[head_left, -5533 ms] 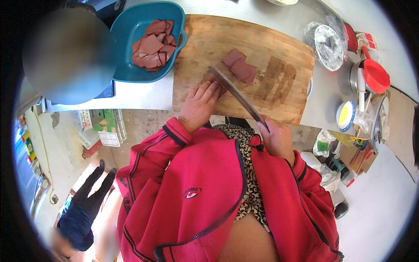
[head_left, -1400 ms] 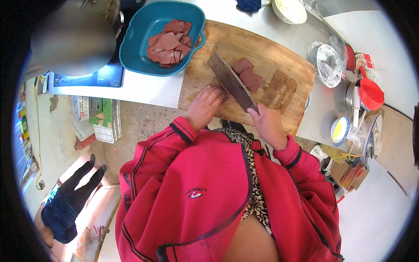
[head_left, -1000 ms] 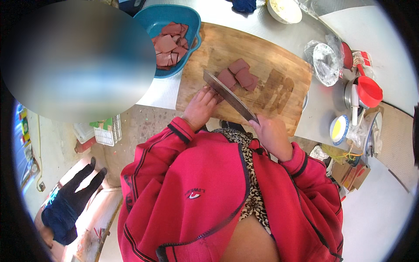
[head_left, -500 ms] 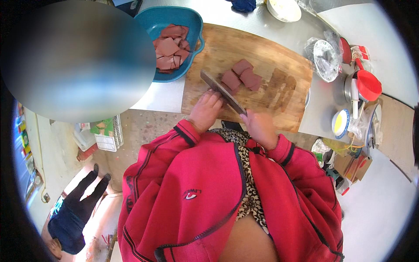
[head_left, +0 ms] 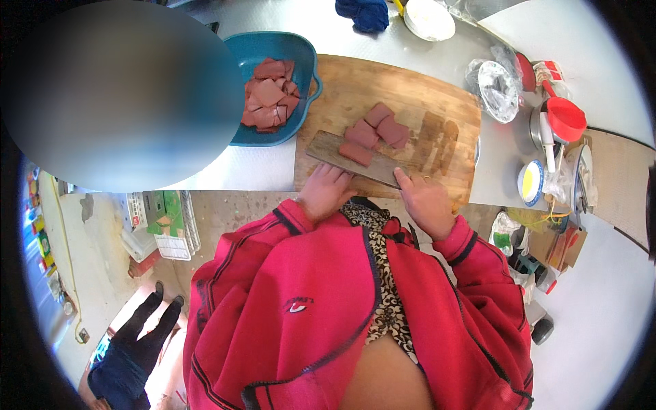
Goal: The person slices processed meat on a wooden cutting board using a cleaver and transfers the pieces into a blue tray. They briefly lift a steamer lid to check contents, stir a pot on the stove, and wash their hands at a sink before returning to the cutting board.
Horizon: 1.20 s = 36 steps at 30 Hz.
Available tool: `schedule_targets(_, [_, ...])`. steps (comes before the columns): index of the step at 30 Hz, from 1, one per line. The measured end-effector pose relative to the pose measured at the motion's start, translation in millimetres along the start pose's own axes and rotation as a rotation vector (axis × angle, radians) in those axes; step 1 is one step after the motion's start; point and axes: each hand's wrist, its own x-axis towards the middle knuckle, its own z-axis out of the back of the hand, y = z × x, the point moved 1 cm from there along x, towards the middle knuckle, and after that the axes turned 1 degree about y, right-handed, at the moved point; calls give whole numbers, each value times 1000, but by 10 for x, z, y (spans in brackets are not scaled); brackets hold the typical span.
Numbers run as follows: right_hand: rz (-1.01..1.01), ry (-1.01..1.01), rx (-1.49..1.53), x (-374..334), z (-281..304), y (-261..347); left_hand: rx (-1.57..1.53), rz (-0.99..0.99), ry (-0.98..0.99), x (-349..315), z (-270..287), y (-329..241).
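Observation:
My right hand point(head_left: 427, 201) grips a cleaver point(head_left: 377, 172) by its handle end, low over the near side of a wooden cutting board point(head_left: 328, 89). The broad blade is tilted nearly flat. One reddish-brown slice of meat point(head_left: 355, 154) lies on it. Several similar slices point(head_left: 391, 131) overlap on the board just beyond the blade. My left hand point(head_left: 325, 191) is at the board's near edge, fingers together and bent down beside the blade; what they hold, if anything, is hidden. A blue basin point(head_left: 273, 46) at the board's left contains a pile of such slices point(head_left: 270, 93).
On the right of the metal counter point(head_left: 266, 15) are a plastic-covered bowl point(head_left: 499, 92), a red ladle point(head_left: 566, 119) and a small bowl with yellow contents point(head_left: 530, 183). A white bowl point(head_left: 429, 19) and dark blue cloth point(head_left: 365, 14) lie at the back. Another person point(head_left: 126, 362) is at lower left.
The cleaver has turned from a steep slant to nearly flat, and a slice now rests on its blade. My right hand has shifted slightly right. The whole view has moved a little.

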Motion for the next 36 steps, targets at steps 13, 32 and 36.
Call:
schedule_targets(13, [504,-241,-261,514,844,-438,-261,178,-276,-106,1617,-499])
schedule_targets(32, [759,-251,-354,1723,1540,534,-37,-41,-18,-8,2400,448])
schedule_targets(36, [659,-264,-366,1789,1508,768,-184,1,-144,-98,2477,830])
